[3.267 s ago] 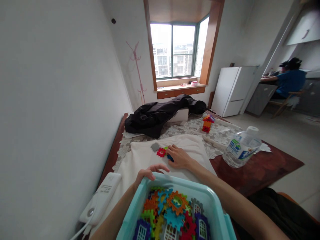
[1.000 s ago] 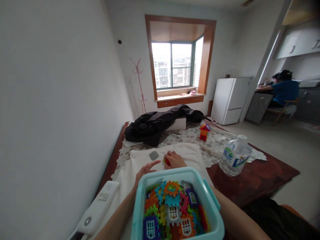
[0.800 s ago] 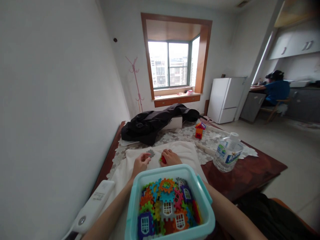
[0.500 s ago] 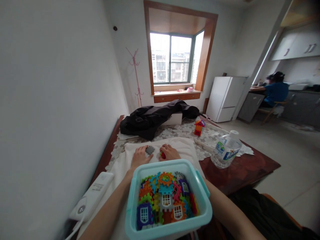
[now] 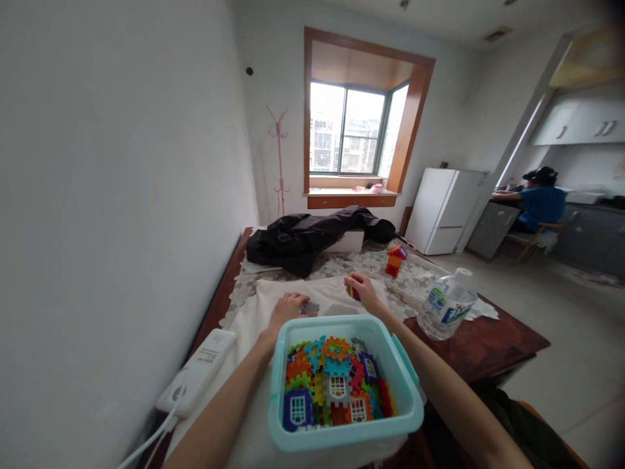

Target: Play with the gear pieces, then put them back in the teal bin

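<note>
My left hand [image 5: 287, 306] lies on the white cloth [image 5: 273, 293] just beyond the tub, its fingers on a grey toothed block [image 5: 308, 307]. My right hand [image 5: 360, 288] is lifted a little above the cloth and pinches a small cluster of joined red, green and blue blocks [image 5: 353, 293]. In front of me stands a light blue plastic tub [image 5: 400, 371] filled with several colourful interlocking blocks, some shaped like windows. A small built block house [image 5: 395, 260] stands farther back on the lace tablecloth.
A clear water bottle [image 5: 446, 305] lies on its side at the right of the wooden table [image 5: 493, 339]. A black jacket [image 5: 303, 238] is heaped at the far end. A white power strip [image 5: 198, 380] lies at the left edge. A person in blue [image 5: 537, 202] sits far right.
My right hand has lifted the joined coloured blocks off the cloth and moved right. My left hand has reached forward from the tub's rim onto the grey block.
</note>
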{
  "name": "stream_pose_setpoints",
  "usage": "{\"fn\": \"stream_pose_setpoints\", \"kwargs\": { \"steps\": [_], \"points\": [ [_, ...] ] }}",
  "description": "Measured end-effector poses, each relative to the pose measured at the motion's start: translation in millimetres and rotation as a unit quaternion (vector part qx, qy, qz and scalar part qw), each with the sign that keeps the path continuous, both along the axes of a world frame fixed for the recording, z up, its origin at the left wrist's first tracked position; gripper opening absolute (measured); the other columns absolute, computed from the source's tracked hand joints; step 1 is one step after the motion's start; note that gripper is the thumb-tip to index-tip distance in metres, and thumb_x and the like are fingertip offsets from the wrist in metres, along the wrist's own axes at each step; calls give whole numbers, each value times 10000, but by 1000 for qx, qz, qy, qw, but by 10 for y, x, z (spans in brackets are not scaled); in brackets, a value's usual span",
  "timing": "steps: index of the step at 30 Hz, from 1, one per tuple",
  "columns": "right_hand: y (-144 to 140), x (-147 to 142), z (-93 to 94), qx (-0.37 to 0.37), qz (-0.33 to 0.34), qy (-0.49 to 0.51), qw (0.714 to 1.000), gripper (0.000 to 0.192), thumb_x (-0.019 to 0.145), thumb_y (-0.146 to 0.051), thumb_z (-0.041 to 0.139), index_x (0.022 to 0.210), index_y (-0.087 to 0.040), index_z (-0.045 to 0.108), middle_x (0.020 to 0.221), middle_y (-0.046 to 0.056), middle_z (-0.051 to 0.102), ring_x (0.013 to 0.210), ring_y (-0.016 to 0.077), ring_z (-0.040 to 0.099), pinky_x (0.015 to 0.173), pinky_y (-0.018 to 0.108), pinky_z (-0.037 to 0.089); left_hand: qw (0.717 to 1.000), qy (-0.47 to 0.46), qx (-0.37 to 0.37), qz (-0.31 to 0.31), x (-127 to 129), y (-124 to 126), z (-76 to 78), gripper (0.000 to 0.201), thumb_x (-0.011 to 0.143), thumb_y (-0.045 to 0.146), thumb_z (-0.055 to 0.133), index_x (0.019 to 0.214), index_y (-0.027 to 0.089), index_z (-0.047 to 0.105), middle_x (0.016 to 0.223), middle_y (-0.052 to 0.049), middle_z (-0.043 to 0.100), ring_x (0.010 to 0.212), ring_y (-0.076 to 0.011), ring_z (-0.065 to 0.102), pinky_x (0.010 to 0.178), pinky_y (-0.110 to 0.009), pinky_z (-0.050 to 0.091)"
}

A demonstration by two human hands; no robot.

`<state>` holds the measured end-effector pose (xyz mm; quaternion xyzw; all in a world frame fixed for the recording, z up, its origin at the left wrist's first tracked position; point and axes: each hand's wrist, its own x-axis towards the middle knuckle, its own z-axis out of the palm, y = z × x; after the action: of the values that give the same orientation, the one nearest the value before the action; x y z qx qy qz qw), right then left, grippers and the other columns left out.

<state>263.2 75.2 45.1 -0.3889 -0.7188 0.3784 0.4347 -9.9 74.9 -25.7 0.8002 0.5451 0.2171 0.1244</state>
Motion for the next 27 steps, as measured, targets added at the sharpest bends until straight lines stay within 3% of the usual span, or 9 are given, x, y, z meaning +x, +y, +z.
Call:
{"fn": "stream_pose_setpoints", "kwargs": {
  "steps": [2, 4, 7, 10, 12, 14, 18, 22, 27],
  "points": [
    [-27, 130, 229, 21, -37, 46, 998, 489, 920, -697, 537, 759, -239, 602, 584, -15, 494, 549, 154, 474, 511, 282, 437, 1000, -16, -8, -4, -13, 14, 3, 418, 846, 421, 835, 1196, 192, 831, 1238, -186, 805, 1223, -414, 676, 1052, -504, 487],
    [-190, 214, 502, 56, -18, 52, 997, 492, 907, -690, 661, 754, -224, 611, 637, -4, 565, 600, 144, 502, 558, 257, 446, 999, -38, -9, -3, -27, 20, 4, 447, 833, 393, 840, 1227, 184, 818, 1191, -182, 816, 1159, -398, 709, 1033, -496, 503],
    [-597, 210, 873, 68, 117, -65, 989, 557, 968, -737, 626, 815, -207, 698, 757, 35, 653, 709, 171, 602, 682, 286, 526, 997, -74, -9, -8, -37, 11, -2, 512, 812, 353, 842, 1279, 151, 785, 1187, -193, 802, 1104, -384, 734, 1017, -489, 530],
    [-925, 108, 1053, 65, 280, -175, 942, 744, 977, -870, 470, 1088, -215, 803, 1143, 102, 764, 1076, 258, 709, 1013, 401, 555, 993, -117, -1, -21, -23, -8, -14, 495, 834, 272, 785, 1309, 140, 745, 1268, -184, 752, 1093, -325, 738, 1001, -435, 562],
    [-987, 33, 1033, 76, 300, -188, 932, 814, 994, -891, 373, 1245, -239, 790, 1381, 109, 720, 1316, 299, 649, 1177, 460, 470, 988, -152, 8, -33, -5, -16, -18, 451, 870, 204, 708, 1315, 137, 720, 1284, -167, 716, 1066, -269, 733, 995, -394, 578],
    [-915, -42, 912, 79, 233, -180, 952, 741, 1046, -821, 364, 1350, -263, 747, 1465, 96, 686, 1386, 293, 616, 1209, 472, 453, 978, -195, 25, -64, 19, -21, -19, 419, 892, 157, 655, 1308, 143, 704, 1253, -145, 693, 1031, -232, 725, 973, -373, 598],
    [-509, -235, 514, 101, 65, -215, 969, 568, 1007, -622, 677, 1477, -304, 655, 1458, 89, 693, 1351, 275, 636, 1175, 467, 497, 948, -268, 119, -122, 77, -29, -16, 370, 962, 192, 638, 1331, 218, 659, 1185, -86, 666, 937, -187, 720, 880, -359, 651],
    [-117, -425, 225, 104, 113, -220, 963, 442, 983, -548, 728, 1317, -259, 743, 1234, 98, 789, 1124, 276, 735, 1017, 428, 588, 914, -290, 236, -161, 129, -73, -16, 336, 998, 227, 644, 1329, 275, 608, 1162, -55, 683, 941, -190, 751, 806, -366, 698],
    [-50, -437, 289, 122, 163, -238, 950, 283, 1031, -468, 675, 1130, -240, 811, 997, 80, 826, 884, 250, 747, 877, 372, 605, 887, -293, 308, -181, 170, -179, 10, 371, 1027, 270, 677, 1380, 285, 563, 1203, -79, 707, 959, -198, 788, 801, -362, 715]
  ]
}}
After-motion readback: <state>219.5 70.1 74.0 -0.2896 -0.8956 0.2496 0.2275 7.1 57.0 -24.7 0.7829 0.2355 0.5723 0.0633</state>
